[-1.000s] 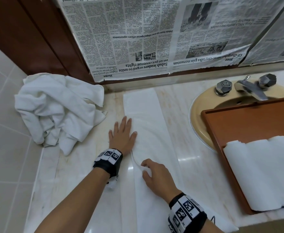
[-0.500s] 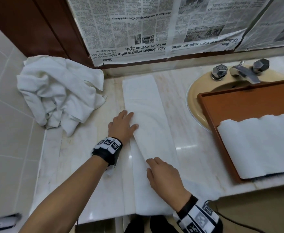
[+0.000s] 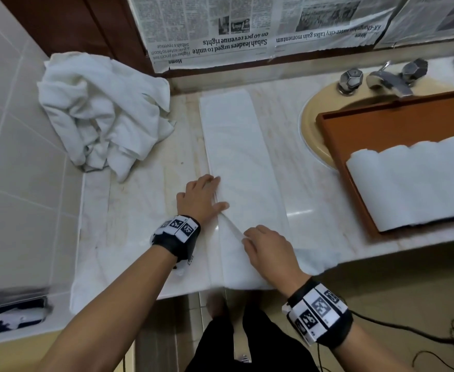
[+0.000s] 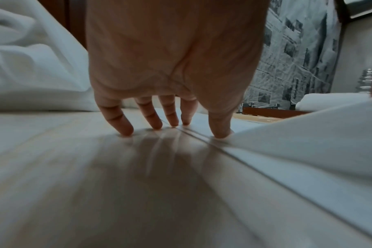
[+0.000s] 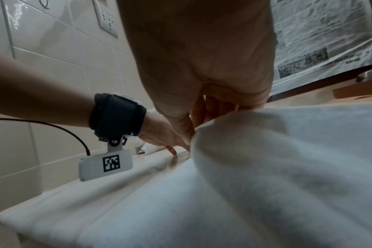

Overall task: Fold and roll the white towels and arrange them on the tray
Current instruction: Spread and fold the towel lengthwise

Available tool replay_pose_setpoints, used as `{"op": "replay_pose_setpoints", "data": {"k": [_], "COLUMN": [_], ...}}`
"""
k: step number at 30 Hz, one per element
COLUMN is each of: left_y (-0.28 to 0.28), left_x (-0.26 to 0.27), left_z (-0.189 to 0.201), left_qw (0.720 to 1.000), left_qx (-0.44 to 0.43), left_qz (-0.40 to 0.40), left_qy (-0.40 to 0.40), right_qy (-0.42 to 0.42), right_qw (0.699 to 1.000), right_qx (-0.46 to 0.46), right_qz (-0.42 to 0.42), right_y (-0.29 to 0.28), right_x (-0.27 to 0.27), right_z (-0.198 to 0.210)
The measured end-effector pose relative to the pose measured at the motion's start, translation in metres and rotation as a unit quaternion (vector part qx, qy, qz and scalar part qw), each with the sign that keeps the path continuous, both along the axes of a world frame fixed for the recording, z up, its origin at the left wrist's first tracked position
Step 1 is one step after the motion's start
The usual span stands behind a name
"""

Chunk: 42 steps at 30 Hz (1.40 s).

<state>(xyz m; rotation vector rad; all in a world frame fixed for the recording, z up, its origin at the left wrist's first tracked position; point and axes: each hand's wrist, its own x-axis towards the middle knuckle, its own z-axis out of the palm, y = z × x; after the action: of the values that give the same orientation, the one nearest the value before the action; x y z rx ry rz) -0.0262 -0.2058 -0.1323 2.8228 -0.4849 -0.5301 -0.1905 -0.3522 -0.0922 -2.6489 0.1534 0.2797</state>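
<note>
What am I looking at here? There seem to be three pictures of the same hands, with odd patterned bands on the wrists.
No machine here: a person works with bare hands and wears three cameras. The wide picture comes from the head, the two close ones from the wrist bands. On the marble counter lies a long folded towel. The left hand presses fingertips on the counter beside the towel's edge, thumb on the towel; the left wrist view shows this from below. The right hand pinches up the towel's near part, the white mass filling its own view. A pile of unfolded towels waits at the left. A brown tray over the sink holds rolled towels.
</note>
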Motion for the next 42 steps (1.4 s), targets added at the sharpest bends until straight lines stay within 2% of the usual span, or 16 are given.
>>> {"op": "replay_pose_setpoints", "data": {"k": [6, 12, 15, 19, 22, 26, 29, 35, 38, 42], "left_y": [-0.001, -0.001, -0.001, -0.002, 0.003, 0.018, 0.02, 0.012, 0.01, 0.006], "left_x": [0.0, -0.004, -0.005, -0.011, -0.021, -0.038, -0.041, -0.047, -0.048, -0.053], "left_z": [0.003, 0.003, 0.005, 0.01, 0.016, 0.005, 0.0, 0.002, 0.004, 0.006], "left_qw": [1.0, 1.0, 1.0, 0.999, 0.997, 0.996, 0.997, 0.999, 0.999, 0.999], "left_qx": [-0.004, -0.013, -0.017, -0.031, -0.065, -0.01, -0.013, -0.007, -0.004, -0.015], "left_qz": [-0.004, -0.001, 0.001, -0.002, -0.025, -0.078, -0.069, -0.043, -0.034, -0.003], "left_qy": [0.013, 0.003, 0.01, 0.011, 0.038, 0.032, 0.017, 0.02, 0.025, 0.033], "right_qy": [-0.042, 0.033, 0.067, 0.081, 0.077, 0.072, 0.09, 0.082, 0.099, 0.118], "right_qw": [0.998, 0.996, 0.996, 0.992, 0.994, 0.995, 0.995, 0.994, 0.991, 0.992], "right_qx": [0.026, 0.065, 0.045, 0.043, 0.046, 0.049, -0.002, -0.068, -0.067, -0.019], "right_qz": [-0.03, -0.054, -0.042, -0.085, -0.068, -0.056, -0.043, 0.038, 0.058, 0.048], "right_y": [0.016, 0.048, 0.063, 0.062, 0.059, 0.05, 0.046, 0.064, 0.074, 0.073], "right_x": [-0.027, -0.04, -0.041, -0.04, -0.042, -0.055, -0.071, -0.094, -0.107, -0.117], "right_z": [0.009, 0.004, 0.0, -0.003, -0.003, 0.0, 0.001, 0.001, -0.005, -0.023]}}
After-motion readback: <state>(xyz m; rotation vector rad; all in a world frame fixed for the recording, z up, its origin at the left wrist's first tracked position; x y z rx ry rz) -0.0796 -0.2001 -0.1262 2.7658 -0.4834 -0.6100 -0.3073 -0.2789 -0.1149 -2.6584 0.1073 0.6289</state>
